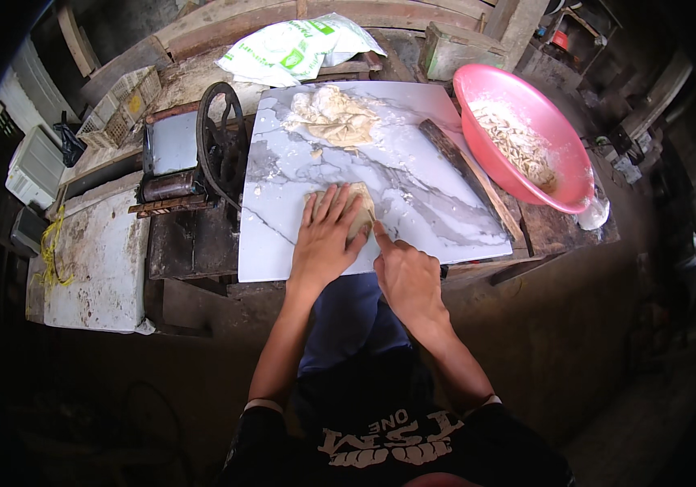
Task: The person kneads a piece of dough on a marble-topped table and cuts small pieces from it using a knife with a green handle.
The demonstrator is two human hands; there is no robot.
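1. Left hand (328,235): laid flat, fingers spread, pressing down on the dough piece (358,204) rather than closing round it
2. Right hand (407,276): loosely curled, holding nothing, forefinger touching the dough piece's near edge
3. Dough piece: near the front of the marble slab (429,203) on the worktop; judged soft, pliable and slightly tacky, best lifted from beneath at its edges
4. Dough mass (333,116): far end of slab
5. Pink basin (563,138): right of slab
6. Hand-cranked roller (218,146): left of slab
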